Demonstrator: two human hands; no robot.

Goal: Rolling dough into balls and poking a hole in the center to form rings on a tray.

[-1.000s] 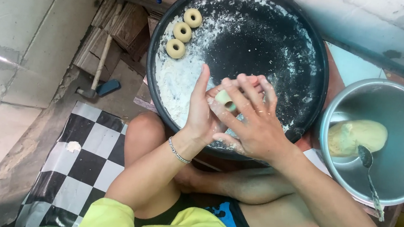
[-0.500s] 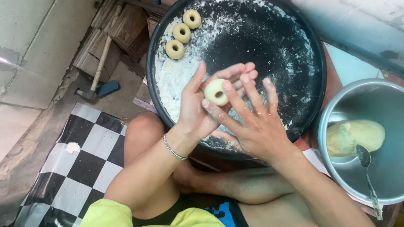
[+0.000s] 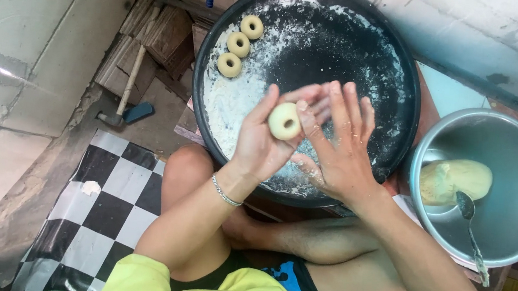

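Here, left hand (image 3: 259,145) grip closed round soft dough ring (image 3: 284,121), floury right hand (image 3: 339,152) splayed open

Beyond the hands, the middle and right of the black round tray (image 3: 402,83) lie bare but for flour, giving open room. Far left of them, three dough rings (image 3: 238,44) in a row take up the tray's upper-left edge. To the right, a metal bowl (image 3: 513,236) with a dough lump (image 3: 456,180) and a spoon (image 3: 473,236) blocks the way. Just below the hands the person's folded legs (image 3: 301,239) close in.
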